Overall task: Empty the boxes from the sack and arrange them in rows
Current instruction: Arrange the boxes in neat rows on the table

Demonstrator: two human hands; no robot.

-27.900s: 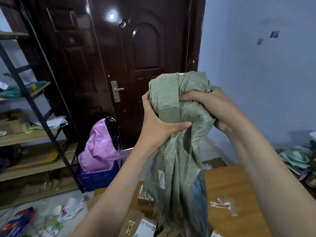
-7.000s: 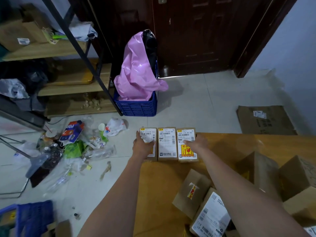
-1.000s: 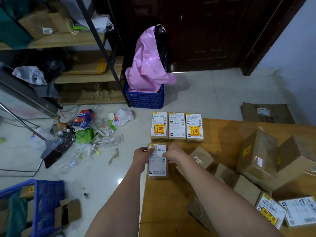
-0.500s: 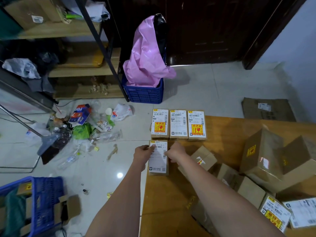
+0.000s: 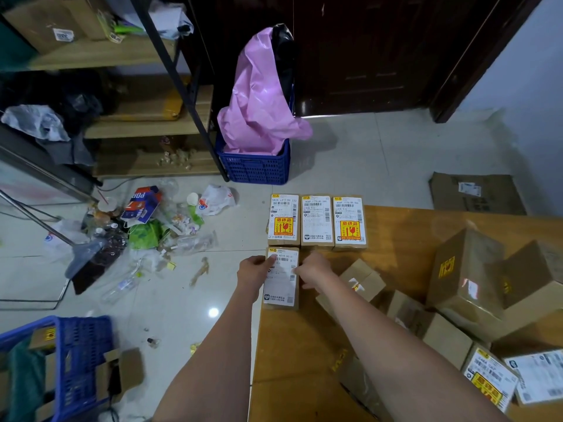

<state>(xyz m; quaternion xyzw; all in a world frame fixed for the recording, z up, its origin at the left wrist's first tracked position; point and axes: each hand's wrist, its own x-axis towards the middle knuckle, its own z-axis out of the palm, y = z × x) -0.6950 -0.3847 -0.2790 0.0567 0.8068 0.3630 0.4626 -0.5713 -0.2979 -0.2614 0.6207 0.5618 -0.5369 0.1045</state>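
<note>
Three labelled cardboard boxes (image 5: 316, 222) lie side by side in a row at the far left corner of the wooden table (image 5: 304, 345). A fourth labelled box (image 5: 281, 287) lies flat just in front of the row's left box, its far end touching it. My left hand (image 5: 255, 268) holds this fourth box's left edge with the thumb on the label. My right hand (image 5: 313, 269) holds its right edge. Several loose boxes (image 5: 466, 269) are piled on the table's right side. The sack is out of view.
The table's left edge runs beside the fourth box, with tiled floor below. On the floor are litter (image 5: 146, 226), a blue crate with a pink bag (image 5: 256, 166), another blue crate (image 5: 61, 360) and flattened cardboard (image 5: 475, 193). A shelf rack (image 5: 122, 123) stands at the left.
Both hands have slid the fourth box a little away from me, closing the small gap to the row of three. The loose pile has not moved.
</note>
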